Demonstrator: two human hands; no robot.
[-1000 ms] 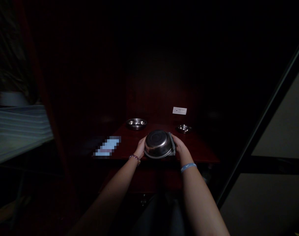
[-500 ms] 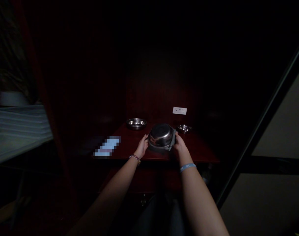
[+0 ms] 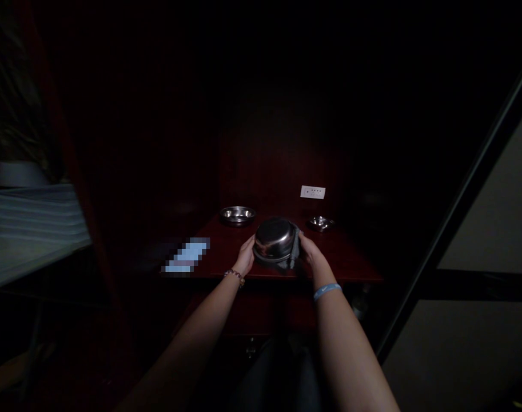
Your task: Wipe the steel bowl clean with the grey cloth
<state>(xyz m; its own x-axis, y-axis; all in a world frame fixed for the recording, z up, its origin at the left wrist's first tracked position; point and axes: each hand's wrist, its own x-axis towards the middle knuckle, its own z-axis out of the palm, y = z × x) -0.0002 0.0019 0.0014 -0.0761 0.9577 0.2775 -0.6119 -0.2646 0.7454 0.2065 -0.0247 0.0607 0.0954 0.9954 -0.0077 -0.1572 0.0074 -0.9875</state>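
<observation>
I hold a steel bowl (image 3: 274, 239) upside down over the dark red table (image 3: 350, 263). My left hand (image 3: 244, 256) grips its left side with the fingers closed. My right hand (image 3: 309, 253) is closed on a grey cloth (image 3: 293, 252) pressed against the bowl's right side. A bead bracelet shows on my left wrist and a blue band on my right.
A wider steel dish (image 3: 237, 214) sits at the table's back left and a small steel dish (image 3: 321, 223) at the back right. A white socket plate (image 3: 313, 191) is on the back wall. Stacked pale trays (image 3: 33, 214) stand at far left. A blurred patch (image 3: 187, 256) lies on the table's left.
The bowl has been lifted slightly away from me and tipped, so its base now faces up more. The cloth hand has shifted along the bowl's right side.
</observation>
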